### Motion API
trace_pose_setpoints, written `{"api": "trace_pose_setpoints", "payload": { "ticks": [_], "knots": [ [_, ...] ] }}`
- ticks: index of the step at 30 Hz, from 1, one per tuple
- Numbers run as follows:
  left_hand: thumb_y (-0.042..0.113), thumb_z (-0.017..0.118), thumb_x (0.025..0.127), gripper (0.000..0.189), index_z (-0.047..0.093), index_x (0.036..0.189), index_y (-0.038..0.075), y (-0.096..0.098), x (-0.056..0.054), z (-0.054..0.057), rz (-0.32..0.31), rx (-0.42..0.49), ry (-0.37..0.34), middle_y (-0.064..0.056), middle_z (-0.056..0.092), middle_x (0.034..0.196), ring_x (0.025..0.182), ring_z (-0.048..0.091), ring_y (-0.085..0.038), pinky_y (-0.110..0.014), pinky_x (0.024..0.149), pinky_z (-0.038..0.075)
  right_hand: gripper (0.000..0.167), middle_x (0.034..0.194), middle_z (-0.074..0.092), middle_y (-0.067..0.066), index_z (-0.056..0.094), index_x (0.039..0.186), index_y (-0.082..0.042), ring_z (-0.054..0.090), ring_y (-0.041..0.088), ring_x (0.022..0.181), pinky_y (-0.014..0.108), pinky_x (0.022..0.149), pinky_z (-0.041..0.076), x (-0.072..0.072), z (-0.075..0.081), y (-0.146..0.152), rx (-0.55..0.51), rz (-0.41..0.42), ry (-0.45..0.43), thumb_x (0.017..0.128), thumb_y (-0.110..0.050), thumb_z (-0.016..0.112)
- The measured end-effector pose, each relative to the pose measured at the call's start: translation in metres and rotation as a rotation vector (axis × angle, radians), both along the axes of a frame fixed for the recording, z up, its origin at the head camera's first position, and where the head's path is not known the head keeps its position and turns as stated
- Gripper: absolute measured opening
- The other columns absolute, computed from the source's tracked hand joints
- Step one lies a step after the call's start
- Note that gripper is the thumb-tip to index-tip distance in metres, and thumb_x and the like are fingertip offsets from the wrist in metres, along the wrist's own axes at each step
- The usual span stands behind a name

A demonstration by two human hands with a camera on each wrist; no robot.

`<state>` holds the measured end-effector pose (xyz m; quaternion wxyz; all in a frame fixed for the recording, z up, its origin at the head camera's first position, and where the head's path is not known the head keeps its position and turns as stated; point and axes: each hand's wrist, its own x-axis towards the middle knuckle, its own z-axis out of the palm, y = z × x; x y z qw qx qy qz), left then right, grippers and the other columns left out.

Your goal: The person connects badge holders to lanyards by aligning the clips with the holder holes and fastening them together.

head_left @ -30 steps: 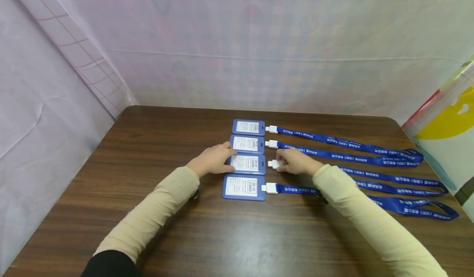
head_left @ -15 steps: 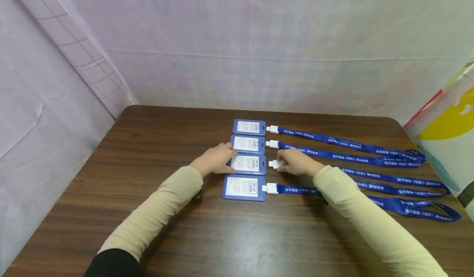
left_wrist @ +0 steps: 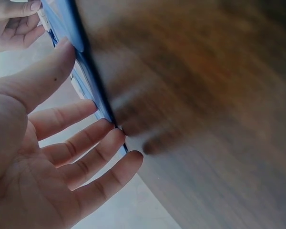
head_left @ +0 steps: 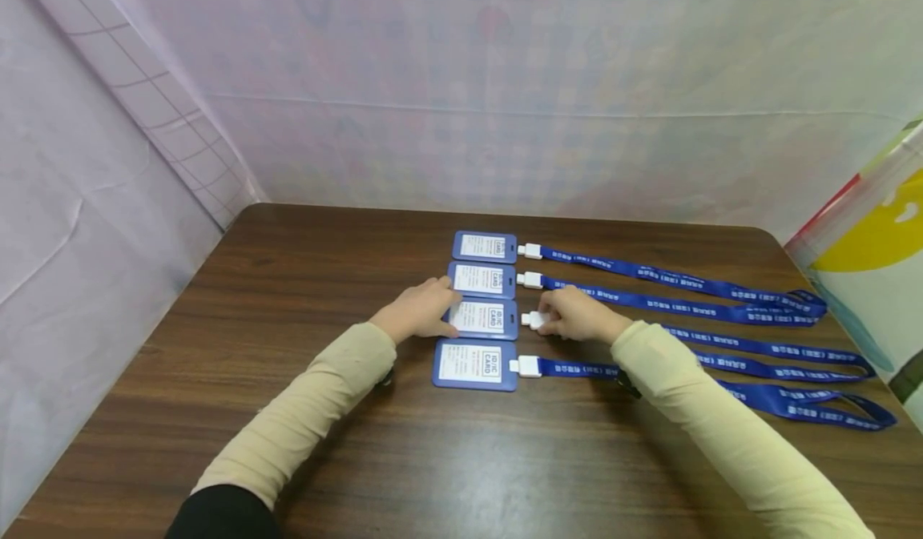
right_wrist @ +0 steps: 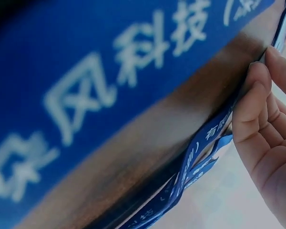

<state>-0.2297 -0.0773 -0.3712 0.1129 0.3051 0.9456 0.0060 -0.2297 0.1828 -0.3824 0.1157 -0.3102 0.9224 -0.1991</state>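
Observation:
Four blue badge holders lie in a column, each with a white card inside. My left hand (head_left: 417, 311) is at the left end of the third badge holder (head_left: 481, 319) from the back. In the left wrist view its thumb (left_wrist: 57, 71) and extended fingers (left_wrist: 97, 152) touch the holders' edge. With thumb and forefinger my right hand (head_left: 577, 315) pinches a white plastic clip (head_left: 534, 320), just right of that holder's slot with a small gap between. The clip's blue lanyard (head_left: 757, 345) runs rightward, partly hidden under my hand and sleeve.
The front badge holder (head_left: 474, 364) has its white clip (head_left: 530, 366) at its slot end. Behind are the second holder (head_left: 481, 280) and the back holder (head_left: 485, 247), each with a clip and lanyard to its right. The lanyards loop near the right edge of the wooden table (head_left: 447, 459).
Almost nothing differs; the left forearm has shifted very slightly to the right, while the right hand keeps its pinch on the clip in the same spot.

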Motion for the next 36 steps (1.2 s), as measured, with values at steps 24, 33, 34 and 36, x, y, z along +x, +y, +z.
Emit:
{"api": "trace_pose_setpoints", "payload": {
  "ticks": [24, 33, 34, 36],
  "knots": [
    [0.038, 0.071, 0.076, 0.049, 0.062, 0.112, 0.007, 0.0024, -0.0016, 0.0081, 0.001, 0.005, 0.027, -0.009, 0.05, 0.099, 0.086, 0.048, -0.02, -0.033, 0.069, 0.046, 0.024, 0.056, 0.057, -0.002, 0.061, 0.092, 0.004, 0.052, 0.008, 0.044, 0.023, 0.045, 0.045, -0.0048, 0.008, -0.0021, -0.035, -0.012, -0.052, 0.078, -0.013, 0.071],
    [0.037, 0.073, 0.075, 0.047, 0.063, 0.108, 0.006, 0.003, 0.0024, 0.0029, 0.013, 0.013, 0.016, -0.008, 0.05, 0.096, 0.087, 0.048, -0.02, -0.033, 0.07, 0.047, 0.023, 0.055, 0.056, -0.003, 0.061, 0.092, 0.004, 0.051, 0.008, 0.044, 0.023, 0.045, 0.044, -0.0014, 0.0036, -0.0054, -0.018, -0.012, -0.054, 0.078, -0.013, 0.071],
    [0.037, 0.073, 0.075, 0.046, 0.063, 0.108, 0.006, 0.0029, 0.0029, 0.0021, 0.011, 0.016, 0.015, -0.008, 0.05, 0.095, 0.087, 0.048, -0.02, -0.033, 0.071, 0.046, 0.023, 0.055, 0.056, -0.003, 0.061, 0.092, 0.004, 0.051, 0.008, 0.044, 0.023, 0.045, 0.044, -0.0011, 0.0027, -0.0057, -0.018, -0.013, -0.059, 0.079, -0.013, 0.071],
    [0.036, 0.073, 0.075, 0.045, 0.064, 0.107, 0.005, 0.0026, 0.0038, 0.0008, 0.005, 0.022, 0.018, -0.008, 0.05, 0.095, 0.086, 0.048, -0.02, -0.033, 0.07, 0.046, 0.023, 0.055, 0.056, -0.003, 0.061, 0.092, 0.004, 0.051, 0.008, 0.044, 0.023, 0.044, 0.044, -0.0003, 0.0013, -0.0065, -0.019, -0.016, -0.068, 0.079, -0.013, 0.07]
  ]
}}
